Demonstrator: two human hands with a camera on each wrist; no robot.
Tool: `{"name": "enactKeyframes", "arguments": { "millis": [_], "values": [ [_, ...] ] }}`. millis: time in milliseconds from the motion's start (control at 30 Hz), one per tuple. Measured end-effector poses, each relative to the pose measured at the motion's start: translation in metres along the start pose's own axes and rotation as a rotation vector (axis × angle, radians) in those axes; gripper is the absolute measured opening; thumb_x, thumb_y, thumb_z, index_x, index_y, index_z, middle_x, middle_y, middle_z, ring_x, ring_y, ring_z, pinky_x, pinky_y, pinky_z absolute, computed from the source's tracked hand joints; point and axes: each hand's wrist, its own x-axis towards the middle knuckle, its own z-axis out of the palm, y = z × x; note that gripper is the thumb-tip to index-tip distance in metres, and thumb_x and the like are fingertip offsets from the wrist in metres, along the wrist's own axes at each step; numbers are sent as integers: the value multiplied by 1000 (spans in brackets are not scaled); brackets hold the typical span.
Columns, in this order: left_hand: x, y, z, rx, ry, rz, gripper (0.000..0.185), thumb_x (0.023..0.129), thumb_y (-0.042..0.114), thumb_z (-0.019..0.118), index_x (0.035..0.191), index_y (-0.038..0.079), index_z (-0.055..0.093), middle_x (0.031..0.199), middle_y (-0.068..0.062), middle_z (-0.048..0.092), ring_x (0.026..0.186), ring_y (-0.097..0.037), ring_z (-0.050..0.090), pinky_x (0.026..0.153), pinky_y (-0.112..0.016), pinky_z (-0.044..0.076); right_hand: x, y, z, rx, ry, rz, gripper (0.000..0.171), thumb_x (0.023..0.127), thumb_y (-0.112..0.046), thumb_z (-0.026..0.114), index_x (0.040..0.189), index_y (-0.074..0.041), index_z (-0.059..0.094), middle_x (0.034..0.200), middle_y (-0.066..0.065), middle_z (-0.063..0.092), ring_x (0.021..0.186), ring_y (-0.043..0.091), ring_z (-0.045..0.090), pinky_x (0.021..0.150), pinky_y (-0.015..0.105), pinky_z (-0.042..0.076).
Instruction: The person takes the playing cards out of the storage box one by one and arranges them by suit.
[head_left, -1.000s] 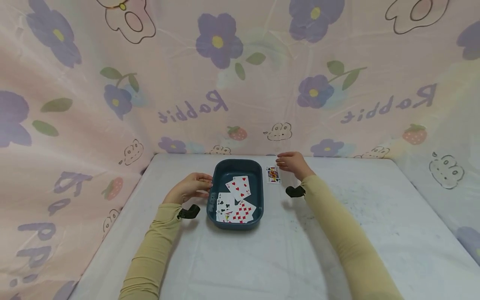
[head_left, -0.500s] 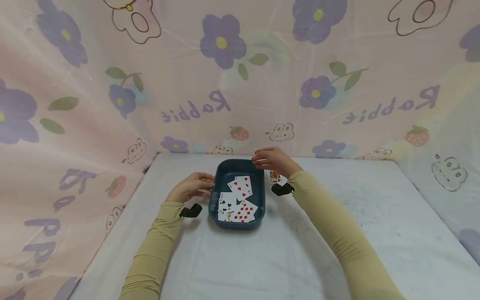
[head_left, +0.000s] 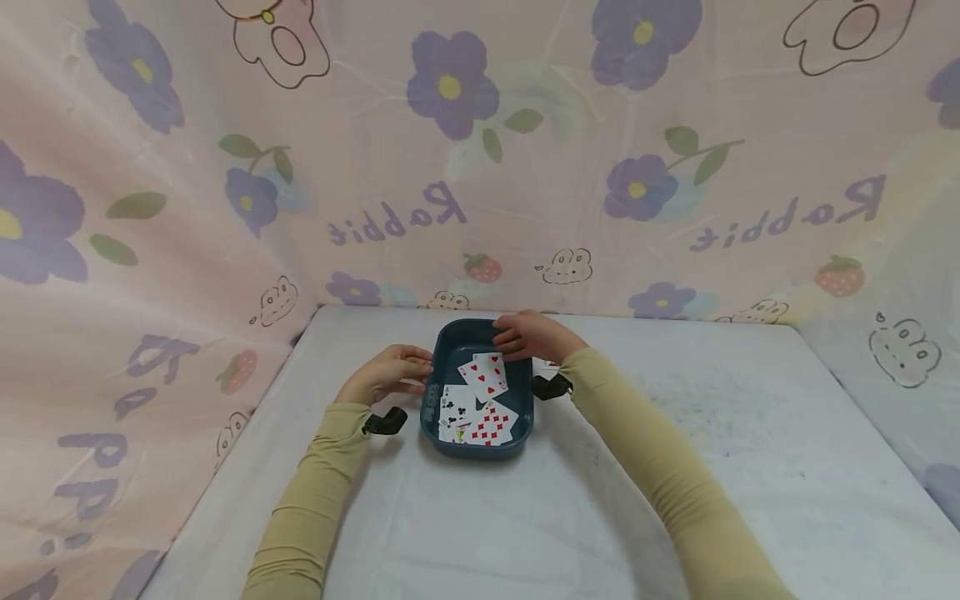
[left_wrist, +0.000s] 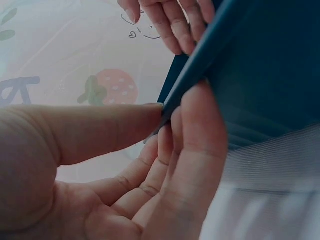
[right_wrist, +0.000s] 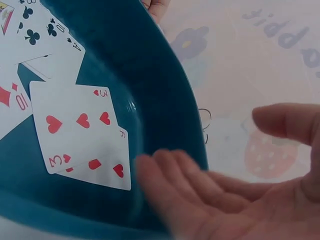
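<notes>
A dark blue rectangular tray [head_left: 480,452] sits mid-table with several playing cards inside. The three of hearts [right_wrist: 75,125] lies over another red card near one end; clubs [right_wrist: 47,25] and diamonds are grouped at the other end. My left hand [head_left: 386,375] pinches the tray's left rim between thumb and fingers, seen closely in the left wrist view. Over the far right corner hangs my right hand [head_left: 542,336], its loosely bent fingertips [right_wrist: 150,170] inside the tray, apart from the thumb and holding nothing. A face card [head_left: 547,366] on the table is mostly hidden behind the right wrist.
A white cloth covers the table [head_left: 450,533]. Pink printed curtain fabric [head_left: 360,125] rises behind it and along both sides. Dark wrist cameras [head_left: 386,422] sit at both sleeve cuffs.
My right hand has moved left from beside the face card to over the tray's far right corner, and its fingers have dipped inside. The left hand stays at the rim.
</notes>
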Motion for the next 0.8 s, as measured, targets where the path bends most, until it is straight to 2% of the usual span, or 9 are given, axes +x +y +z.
{"name": "enactKeyframes", "arguments": {
  "millis": [167,400,567,700,800],
  "values": [
    [-1,1,1,9,8,-7,37,95,2,57,129,-8,47,106,-15,59,86,-20,61,78,-38,55,0,-1,4,-45,28,55,55,98,-23,51,142,2,30,139,33,36,126,45,41,97,51,43],
    [2,0,0,7,18,-7,36,95,3,57,128,-6,48,106,-15,60,87,-20,61,76,-36,56,-2,-1,12,-112,54,140,70,96,-28,55,147,2,17,141,34,32,128,45,39,99,53,40],
    [4,-3,0,10,11,11,35,95,3,57,128,-6,49,111,-18,60,88,-21,61,75,-36,56,3,1,18,-172,88,180,72,93,-33,58,146,2,24,139,34,36,126,46,41,98,54,41],
    [3,-5,0,15,6,19,35,95,3,57,128,-7,48,114,-20,60,88,-21,61,76,-36,56,9,5,21,-184,118,203,70,91,-33,61,145,0,28,137,33,38,123,46,43,95,55,43],
    [4,-5,0,18,8,18,35,96,4,57,128,-6,48,114,-20,60,89,-21,61,76,-36,56,13,8,23,-178,110,203,68,92,-32,60,145,-2,30,136,31,40,123,44,45,95,55,43]
  ]
}}
